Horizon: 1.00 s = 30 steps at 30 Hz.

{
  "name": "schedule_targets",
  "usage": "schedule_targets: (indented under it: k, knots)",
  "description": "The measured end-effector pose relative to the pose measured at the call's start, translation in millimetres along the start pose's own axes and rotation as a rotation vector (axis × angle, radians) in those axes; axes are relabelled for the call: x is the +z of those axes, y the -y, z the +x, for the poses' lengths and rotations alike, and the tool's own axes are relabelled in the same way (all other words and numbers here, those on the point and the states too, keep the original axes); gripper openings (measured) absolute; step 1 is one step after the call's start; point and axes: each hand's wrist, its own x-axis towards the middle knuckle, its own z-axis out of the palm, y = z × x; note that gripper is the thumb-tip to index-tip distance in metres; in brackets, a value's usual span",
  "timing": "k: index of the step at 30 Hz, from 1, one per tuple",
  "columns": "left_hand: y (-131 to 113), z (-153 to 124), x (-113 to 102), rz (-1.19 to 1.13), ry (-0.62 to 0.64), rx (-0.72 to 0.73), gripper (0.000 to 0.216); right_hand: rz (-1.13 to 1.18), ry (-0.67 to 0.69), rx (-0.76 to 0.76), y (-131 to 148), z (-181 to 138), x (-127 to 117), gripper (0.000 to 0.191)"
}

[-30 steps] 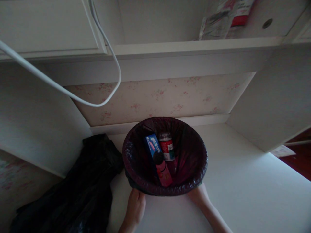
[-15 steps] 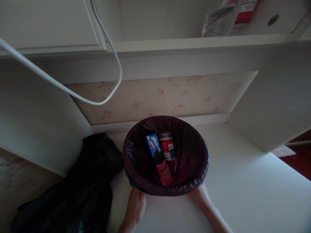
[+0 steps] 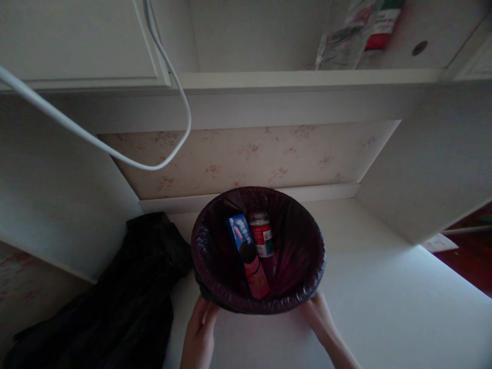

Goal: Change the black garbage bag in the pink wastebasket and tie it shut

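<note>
A round trash bin (image 3: 307,297) lined with a dark purple plastic bag sits over the white surface, near the back wall. Inside it lie a blue snack box (image 3: 239,230), a jar with a red and white label (image 3: 262,238) and a pink bottle with a black cap (image 3: 256,279). My left hand (image 3: 200,323) grips the bin's near left side below the rim. On the near right side, my right hand (image 3: 317,312) holds it too. The bin's rim and bag hide most of my fingertips.
Black cloth or plastic (image 3: 126,297) lies heaped left of the bin. A white cable (image 3: 169,159) hangs in a loop at the upper left. Above is an open shelf (image 3: 292,78) with a clear plastic package (image 3: 340,48) and a red-labelled item (image 3: 380,33). White panels stand at both sides.
The view has shifted a little, so the shelf appears lower. My left hand sits slightly further left and lower in the picture. The bin's contents lie as before.
</note>
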Motion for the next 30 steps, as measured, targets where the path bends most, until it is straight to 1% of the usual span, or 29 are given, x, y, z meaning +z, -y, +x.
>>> schedule_targets:
  k: [2, 4, 5, 7, 9, 11, 13, 15, 17, 19, 20, 22, 25, 27, 30]
  knots:
    - [-16.5, -11.5, -10.6, -0.239, 0.056, -0.108, 0.039, 0.284, -0.05, 0.064, 15.4, -9.7, -6.8, 0.033]
    - [-35.5, -21.5, -20.2, -0.42, 0.156, -0.172, 0.04, 0.635, -0.051, 0.126, 34.5, -18.1, -15.1, 0.029]
    - [-45.0, -25.4, -23.8, -0.486, 0.217, -0.187, 0.04, 0.765, -0.038, 0.142, 44.5, -21.1, -19.3, 0.027]
    - [-61.8, -30.3, -27.8, -0.593, 0.31, -0.189, 0.036, 0.877, -0.008, 0.141, 62.5, -24.1, -26.3, 0.033]
    - [-73.0, -32.2, -28.1, -0.671, 0.349, -0.166, 0.029, 0.889, 0.052, 0.132, 75.2, -23.7, -30.3, 0.038]
    - [-78.6, -33.1, -26.3, -0.708, 0.349, -0.145, 0.021, 0.847, 0.122, 0.124, 81.8, -22.1, -31.2, 0.034]
    - [-81.1, -34.8, -24.7, -0.696, 0.339, -0.136, 0.024, 0.781, 0.15, 0.115, 83.6, -21.2, -30.7, 0.027]
    - [-83.7, -37.9, -24.4, -0.654, 0.327, -0.126, 0.037, 0.735, 0.115, 0.097, 82.9, -22.0, -31.4, 0.025]
    - [-87.8, -41.5, -25.6, -0.625, 0.331, -0.108, 0.047, 0.737, 0.046, 0.074, 82.1, -23.5, -36.3, 0.023]
    - [-93.4, -44.2, -27.2, -0.627, 0.39, -0.101, 0.051, 0.757, 0.0, 0.053, 83.0, -23.3, -46.6, 0.016]
    - [-96.4, -44.7, -27.9, -0.631, 0.425, -0.107, 0.054, 0.756, -0.006, 0.047, 84.5, -21.9, -53.5, 0.012]
    - [-101.9, -43.5, -28.4, -0.627, 0.459, -0.133, 0.058, 0.707, 0.028, 0.05, 89.8, -16.2, -69.0, 0.011]
    - [-109.6, -35.7, -26.2, -0.635, 0.41, -0.114, 0.057, 0.608, 0.097, 0.055, 104.6, -3.1, -87.2, 0.014]
    - [-116.3, -28.2, -22.5, -0.662, 0.365, -0.065, 0.059, 0.582, 0.091, 0.042, 119.0, 5.6, -90.7, 0.02]
    - [-130.4, -18.0, -16.2, -0.662, 0.283, 0.0, 0.069, 0.559, 0.073, 0.03, 142.6, 16.2, -84.5, 0.045]
